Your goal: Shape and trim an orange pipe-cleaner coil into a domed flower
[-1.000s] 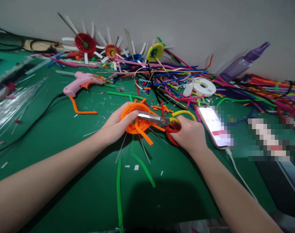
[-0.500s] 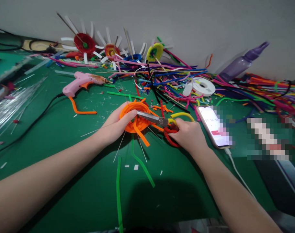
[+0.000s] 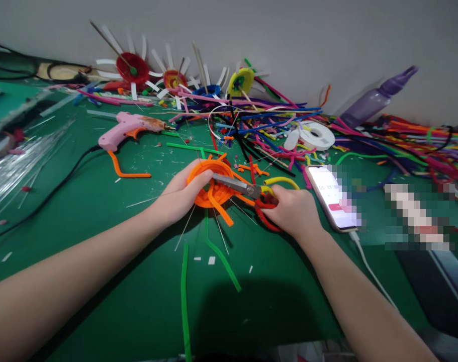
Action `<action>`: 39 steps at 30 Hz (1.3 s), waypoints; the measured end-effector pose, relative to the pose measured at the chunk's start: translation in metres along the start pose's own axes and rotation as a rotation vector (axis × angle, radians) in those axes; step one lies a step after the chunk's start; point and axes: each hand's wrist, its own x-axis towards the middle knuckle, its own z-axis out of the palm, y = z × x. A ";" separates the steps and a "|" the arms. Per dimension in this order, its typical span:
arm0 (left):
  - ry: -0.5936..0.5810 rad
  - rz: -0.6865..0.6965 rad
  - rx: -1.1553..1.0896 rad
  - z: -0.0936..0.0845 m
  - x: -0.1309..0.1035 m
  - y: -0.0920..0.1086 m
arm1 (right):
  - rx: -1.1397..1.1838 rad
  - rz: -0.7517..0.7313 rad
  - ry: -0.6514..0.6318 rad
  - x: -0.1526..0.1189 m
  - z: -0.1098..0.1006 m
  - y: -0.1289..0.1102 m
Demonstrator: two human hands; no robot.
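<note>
My left hand is closed on the rim of an orange pipe-cleaner bowl, its thumb lying over the edge near the plier tips. Thin wires stick out beneath the bowl, and a loose orange pipe-cleaner end hangs from its front. Wrapped round red and yellow handles, my right hand holds long-nose pliers. Their metal jaws reach into the bowl beside my left thumb; what lies between the tips is too small to tell. A green pipe cleaner trails out below the bowl.
A pink glue gun lies at left with its cord. Several flower-like discs with white strips, such as the red disc, stand at the back amid piled pipe cleaners. A lit phone, white tape roll and purple bottle sit right.
The pliers' handles have come slightly closer together. Otherwise both hands and the bowl stay nearly in place, with a slight shift of the whole view.
</note>
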 end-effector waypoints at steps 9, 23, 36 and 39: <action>-0.003 -0.006 -0.061 0.001 0.000 0.001 | 0.105 0.020 0.018 0.000 0.000 0.000; 0.057 0.042 -0.146 0.002 0.003 -0.004 | 0.351 0.095 0.111 0.001 -0.005 -0.001; 0.074 0.023 0.175 -0.001 0.001 0.008 | 0.759 0.585 0.422 0.003 -0.010 0.005; 0.056 0.015 0.180 0.000 0.001 0.010 | 0.741 0.626 0.334 0.007 -0.009 0.007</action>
